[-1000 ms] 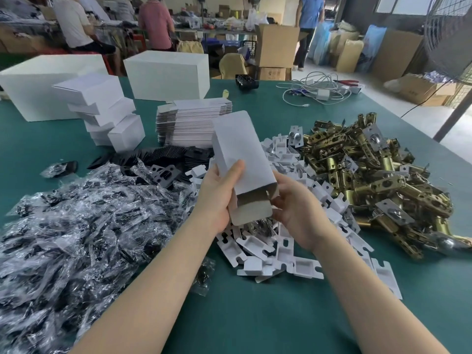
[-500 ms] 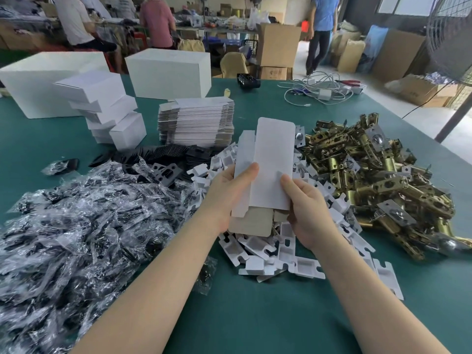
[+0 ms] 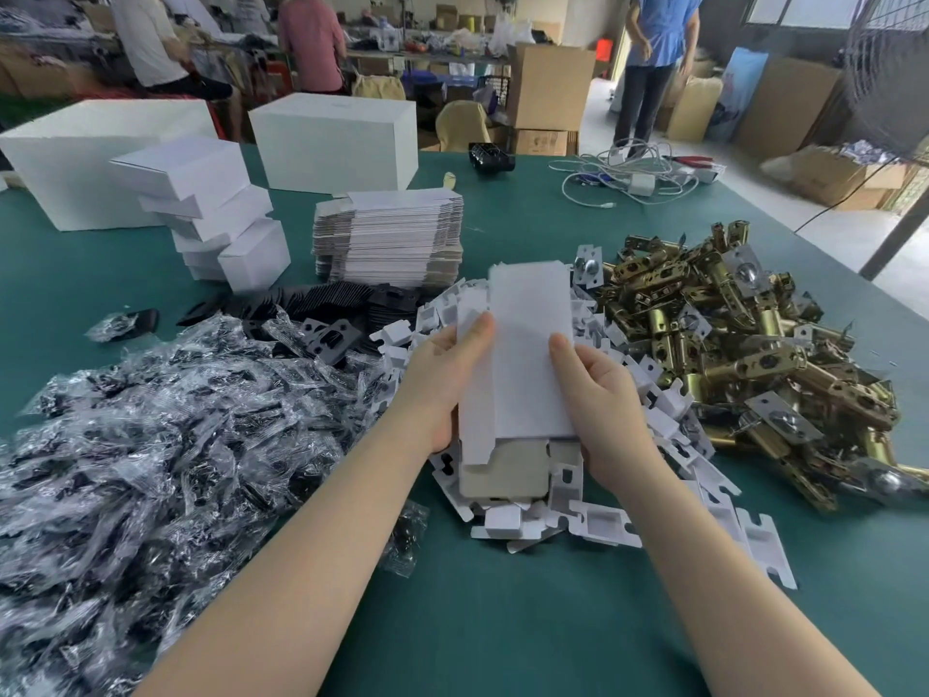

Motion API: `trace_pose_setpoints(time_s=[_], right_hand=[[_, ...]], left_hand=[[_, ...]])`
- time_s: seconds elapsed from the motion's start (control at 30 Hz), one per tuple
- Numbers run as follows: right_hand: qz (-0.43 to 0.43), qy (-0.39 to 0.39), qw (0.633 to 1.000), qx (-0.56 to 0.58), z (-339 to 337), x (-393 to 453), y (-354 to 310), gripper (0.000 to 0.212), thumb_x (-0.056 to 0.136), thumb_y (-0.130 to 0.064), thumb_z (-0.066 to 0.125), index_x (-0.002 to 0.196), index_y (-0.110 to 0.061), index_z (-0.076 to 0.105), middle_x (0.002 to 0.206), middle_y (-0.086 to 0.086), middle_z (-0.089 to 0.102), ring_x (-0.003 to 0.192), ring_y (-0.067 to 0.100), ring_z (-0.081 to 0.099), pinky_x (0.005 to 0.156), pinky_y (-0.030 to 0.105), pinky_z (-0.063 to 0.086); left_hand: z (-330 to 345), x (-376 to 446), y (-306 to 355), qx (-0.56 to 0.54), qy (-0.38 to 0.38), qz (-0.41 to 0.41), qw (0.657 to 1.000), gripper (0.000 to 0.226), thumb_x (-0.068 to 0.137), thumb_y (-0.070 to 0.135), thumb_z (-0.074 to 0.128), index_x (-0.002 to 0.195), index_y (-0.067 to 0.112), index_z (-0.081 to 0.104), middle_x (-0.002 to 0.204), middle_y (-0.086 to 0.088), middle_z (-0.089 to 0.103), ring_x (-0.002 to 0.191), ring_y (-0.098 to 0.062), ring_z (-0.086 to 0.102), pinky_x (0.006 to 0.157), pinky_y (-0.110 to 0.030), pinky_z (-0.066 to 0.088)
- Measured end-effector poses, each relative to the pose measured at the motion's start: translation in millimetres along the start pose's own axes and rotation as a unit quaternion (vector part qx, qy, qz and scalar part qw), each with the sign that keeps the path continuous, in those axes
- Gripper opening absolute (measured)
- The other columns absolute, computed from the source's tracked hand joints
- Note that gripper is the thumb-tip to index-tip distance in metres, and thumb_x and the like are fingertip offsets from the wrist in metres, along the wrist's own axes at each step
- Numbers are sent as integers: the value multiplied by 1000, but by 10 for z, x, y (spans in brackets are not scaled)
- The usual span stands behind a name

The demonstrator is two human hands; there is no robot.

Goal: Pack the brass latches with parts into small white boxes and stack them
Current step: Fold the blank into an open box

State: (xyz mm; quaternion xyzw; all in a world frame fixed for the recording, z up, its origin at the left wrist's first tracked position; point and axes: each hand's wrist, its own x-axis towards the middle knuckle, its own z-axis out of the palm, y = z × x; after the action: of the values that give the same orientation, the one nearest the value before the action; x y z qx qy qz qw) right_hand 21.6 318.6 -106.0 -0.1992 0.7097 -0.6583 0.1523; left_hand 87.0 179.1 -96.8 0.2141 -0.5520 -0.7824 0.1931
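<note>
I hold a small white box (image 3: 528, 354) upright over the middle of the green table (image 3: 502, 621), its near end open with the brown inner flap (image 3: 502, 470) hanging toward me. My left hand (image 3: 442, 384) grips its left side, thumb on the front face. My right hand (image 3: 603, 415) grips the right side the same way. A heap of brass latches (image 3: 744, 354) lies to the right. White card inserts (image 3: 603, 520) are piled under and around the box. Bagged parts (image 3: 151, 445) spread across the left.
A stack of flat unfolded boxes (image 3: 392, 238) stands behind the held box, with black plates (image 3: 327, 304) in front of it. Packed small boxes (image 3: 211, 213) are stacked at the left, two large white cartons (image 3: 332, 138) behind. Cables (image 3: 628, 178) lie far right. People stand in the background.
The box has turned from tilted left to upright and squared up between my hands. Both thumbs have shifted onto its front face, and the open end has dropped slightly toward the inserts.
</note>
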Motion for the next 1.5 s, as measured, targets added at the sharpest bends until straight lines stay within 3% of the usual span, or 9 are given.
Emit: trace_pose_setpoints(time_s=[0.13, 0.23, 0.33, 0.53, 0.63, 0.73, 1.03, 1.27, 1.5], right_hand=[[-34, 21, 999, -36, -6, 5, 3, 18, 98, -34, 56, 87, -27, 68, 72, 1, 63, 63, 14, 54, 55, 31, 46], [-61, 89, 994, -37, -23, 18, 38, 20, 99, -36, 53, 95, -27, 71, 75, 13, 62, 61, 12, 48, 59, 35, 39], [-74, 104, 992, -21, -69, 28, 38, 33, 98, -45, 50, 92, -21, 71, 68, 5, 49, 61, 16, 40, 59, 35, 32], [-23, 14, 993, 114, -67, 59, -34, 34, 93, -52, 49, 122, -46, 65, 136, -7, 60, 130, 19, 52, 111, 50, 40], [-44, -37, 989, 137, -65, 31, -49, 31, 96, -41, 46, 120, -52, 63, 132, -11, 63, 122, 15, 60, 94, 38, 51], [-46, -76, 982, 167, -103, 30, -22, 36, 103, -33, 48, 138, -36, 53, 129, -4, 66, 112, 19, 66, 85, 34, 56], [-49, -123, 969, 209, -250, 20, -110, 76, 76, -46, 70, 142, -13, 50, 113, 8, 71, 101, 20, 68, 76, 25, 55], [-28, -172, 970, 170, -334, 33, -88, 49, 76, -42, 70, 120, -22, 63, 109, 5, 70, 96, 23, 65, 74, 32, 53], [-54, -159, 983, 79, -314, 26, -123, 22, 78, -18, 78, 91, -33, 70, 117, -12, 68, 82, 21, 63, 72, 33, 53]], left_hand=[[-43, 40, 25, -20, 45, -6, 999, 39, 97, 49, 56, 123, 20, 63, 109, -1, 75, 100, -26, 72, 82, -44, 59], [-71, 42, 24, 8, -21, 31, 999, 73, 89, 48, 68, 151, 34, 31, 135, 0, 61, 110, -24, 68, 71, -37, 60], [-144, 66, -11, 102, -98, 76, 987, 116, 62, 53, 85, 151, 55, 10, 153, 11, 35, 124, -9, 56, 101, -46, 50], [-109, 45, 55, 172, -129, 87, 973, 47, 72, 49, 69, 113, 68, 58, 159, 27, 15, 148, -12, 28, 109, -45, 44], [-75, 7, 110, 115, -118, 80, 983, 28, 98, 32, 55, 97, 52, 74, 158, 9, 34, 125, -18, 60, 93, -45, 56], [-108, -25, 192, 18, -147, 42, 988, 22, 100, 29, 55, 101, 34, 77, 143, 26, 38, 89, -11, 73, 62, -28, 60], [-288, -77, 314, -24, -298, 2, 954, 85, 53, 35, 95, 129, 14, 61, 116, -14, 70, 95, -25, 71, 76, -26, 60], [-299, -99, 327, 47, -262, -1, 964, 57, 60, 35, 93, 112, 23, 74, 122, -10, 71, 101, -32, 72, 70, -31, 62], [-252, -89, 294, 101, -214, 42, 971, 17, 73, 17, 79, 80, 32, 76, 122, 16, 69, 92, -11, 73, 58, -24, 58]])
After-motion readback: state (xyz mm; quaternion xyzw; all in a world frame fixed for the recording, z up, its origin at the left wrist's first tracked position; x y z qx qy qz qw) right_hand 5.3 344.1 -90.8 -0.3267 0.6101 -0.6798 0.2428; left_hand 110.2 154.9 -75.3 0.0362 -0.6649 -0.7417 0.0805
